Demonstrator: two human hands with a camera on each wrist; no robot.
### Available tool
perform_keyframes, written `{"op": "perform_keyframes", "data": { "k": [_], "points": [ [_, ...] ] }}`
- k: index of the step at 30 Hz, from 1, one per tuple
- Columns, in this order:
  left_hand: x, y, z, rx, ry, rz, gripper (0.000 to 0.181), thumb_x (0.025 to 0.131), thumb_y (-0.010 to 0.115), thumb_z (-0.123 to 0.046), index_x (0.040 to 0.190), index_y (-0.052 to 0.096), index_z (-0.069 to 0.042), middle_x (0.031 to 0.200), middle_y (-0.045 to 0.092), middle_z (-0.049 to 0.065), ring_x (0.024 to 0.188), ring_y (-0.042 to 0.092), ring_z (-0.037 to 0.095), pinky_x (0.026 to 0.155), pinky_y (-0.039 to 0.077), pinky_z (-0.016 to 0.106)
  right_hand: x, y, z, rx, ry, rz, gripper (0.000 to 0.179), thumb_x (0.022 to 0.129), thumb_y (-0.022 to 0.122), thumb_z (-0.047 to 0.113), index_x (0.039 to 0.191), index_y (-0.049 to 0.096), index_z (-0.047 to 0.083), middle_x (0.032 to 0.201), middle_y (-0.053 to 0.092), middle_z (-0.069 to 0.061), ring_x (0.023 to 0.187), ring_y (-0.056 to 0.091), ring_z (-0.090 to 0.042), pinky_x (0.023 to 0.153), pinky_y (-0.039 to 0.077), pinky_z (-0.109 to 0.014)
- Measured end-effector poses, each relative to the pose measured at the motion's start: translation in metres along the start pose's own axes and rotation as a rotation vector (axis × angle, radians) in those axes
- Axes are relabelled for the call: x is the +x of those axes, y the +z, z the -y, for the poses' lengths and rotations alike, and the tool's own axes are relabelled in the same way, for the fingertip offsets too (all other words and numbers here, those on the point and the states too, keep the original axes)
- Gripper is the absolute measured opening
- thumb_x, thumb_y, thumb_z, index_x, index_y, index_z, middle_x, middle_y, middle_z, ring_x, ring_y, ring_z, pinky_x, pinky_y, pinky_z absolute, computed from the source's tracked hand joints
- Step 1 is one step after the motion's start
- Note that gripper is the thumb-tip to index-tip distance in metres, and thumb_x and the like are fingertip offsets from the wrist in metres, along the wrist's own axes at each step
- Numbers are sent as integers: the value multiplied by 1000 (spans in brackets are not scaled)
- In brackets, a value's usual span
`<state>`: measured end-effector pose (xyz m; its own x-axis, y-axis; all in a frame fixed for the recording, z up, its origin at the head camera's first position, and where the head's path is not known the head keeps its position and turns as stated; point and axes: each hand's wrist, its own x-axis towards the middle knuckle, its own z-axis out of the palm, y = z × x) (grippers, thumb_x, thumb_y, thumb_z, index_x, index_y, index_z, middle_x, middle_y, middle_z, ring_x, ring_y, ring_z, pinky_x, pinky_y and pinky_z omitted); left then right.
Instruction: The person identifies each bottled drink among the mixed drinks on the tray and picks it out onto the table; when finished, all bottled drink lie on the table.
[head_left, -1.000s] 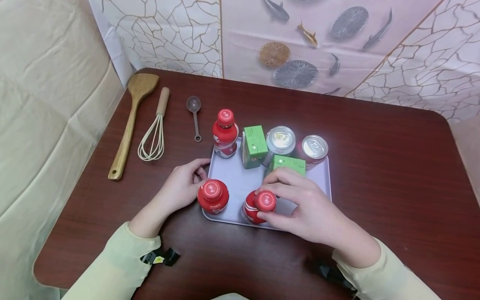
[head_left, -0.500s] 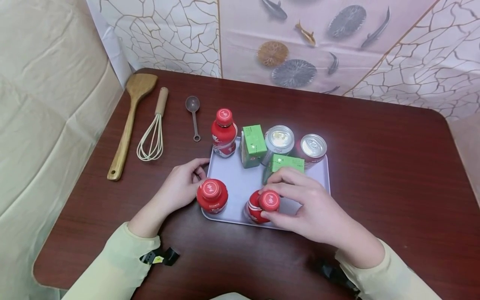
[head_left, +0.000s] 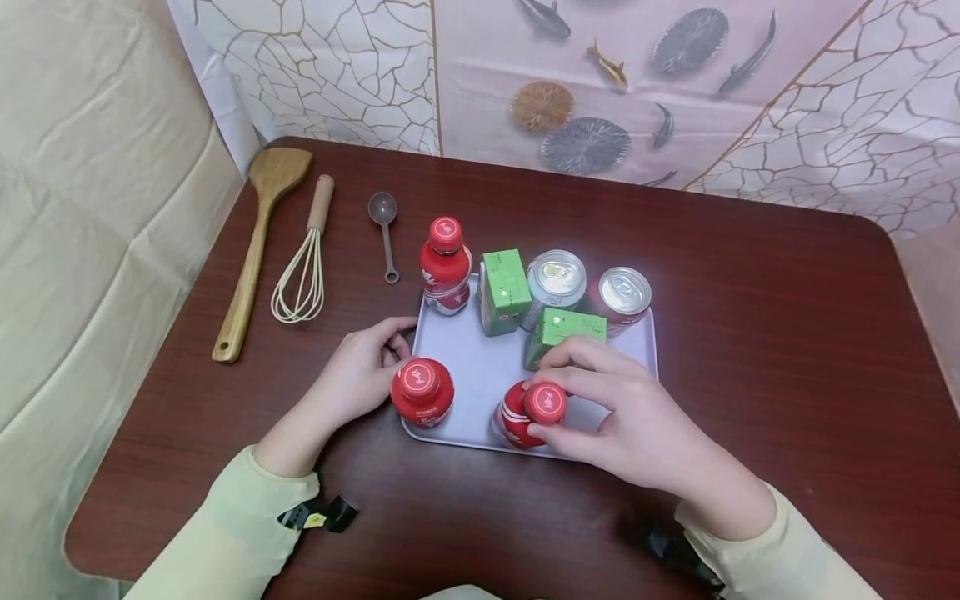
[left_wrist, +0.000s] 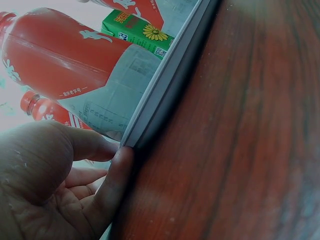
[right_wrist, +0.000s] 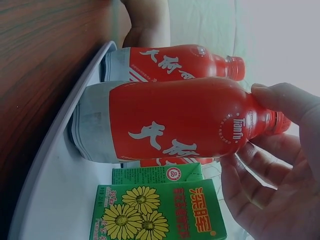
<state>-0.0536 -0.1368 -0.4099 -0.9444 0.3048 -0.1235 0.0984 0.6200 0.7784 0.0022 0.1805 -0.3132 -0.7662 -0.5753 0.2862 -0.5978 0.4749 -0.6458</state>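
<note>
My left hand (head_left: 363,362) pinches the left rim of a pale lilac tray (head_left: 468,367) between thumb and finger, as the left wrist view shows. Right beside it stands a red drink bottle (head_left: 423,407) at the tray's front left corner. With thumb and fingers my right hand (head_left: 626,417) holds another red drink bottle (right_wrist: 175,120) around its neck. That bottle is at the tray's front edge, its cap leaning right in the head view. Just behind the right hand's fingers is a green drink carton (head_left: 566,329), partly covered by them.
Along the tray's back stand a third red bottle (head_left: 447,279), another green carton (head_left: 504,292), a silver-topped can (head_left: 557,282) and a reddish can (head_left: 624,293). Left of the tray lie a wooden spatula (head_left: 258,242), a whisk (head_left: 307,258) and a measuring spoon (head_left: 385,233). A patterned cloth hangs behind.
My right hand has shifted slightly to the right with the bottle it holds. My left hand keeps its place at the tray rim. The head view has drifted slightly.
</note>
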Motion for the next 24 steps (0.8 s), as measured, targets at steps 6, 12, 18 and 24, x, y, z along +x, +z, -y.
{"op": "perform_keyframes", "data": {
  "k": [6, 12, 18, 24],
  "points": [
    [0, 0, -1, -1, 1, 0, 51, 91, 70, -12, 140, 60, -5, 90, 66, 5, 73, 60, 15, 69, 52, 31, -1, -2, 0, -7, -1, -2, 46, 69, 94, 11, 111, 78, 18, 115, 65, 7, 106, 58, -8, 84, 55, -16],
    [0, 0, -1, -6, -2, 0, 50, 91, 70, -11, 139, 60, -4, 90, 66, 5, 72, 60, 15, 69, 52, 30, -5, -3, -1, -27, -2, -14, 44, 69, 94, 11, 109, 79, 18, 113, 65, 6, 104, 59, -9, 85, 54, -15],
    [-1, 0, -2, -11, 3, -4, 49, 91, 69, -10, 139, 60, -3, 89, 65, 5, 71, 60, 15, 68, 51, 28, -8, -7, -2, -37, -3, -21, 45, 67, 95, 12, 109, 79, 18, 113, 66, 6, 104, 60, -9, 84, 54, -15],
    [-1, 0, -2, -10, 10, -10, 49, 91, 69, -11, 138, 60, -3, 89, 65, 5, 71, 60, 15, 67, 51, 28, -10, -8, -2, -39, 7, -22, 46, 66, 95, 11, 109, 79, 18, 112, 66, 6, 103, 60, -8, 83, 54, -14]
  ]
}}
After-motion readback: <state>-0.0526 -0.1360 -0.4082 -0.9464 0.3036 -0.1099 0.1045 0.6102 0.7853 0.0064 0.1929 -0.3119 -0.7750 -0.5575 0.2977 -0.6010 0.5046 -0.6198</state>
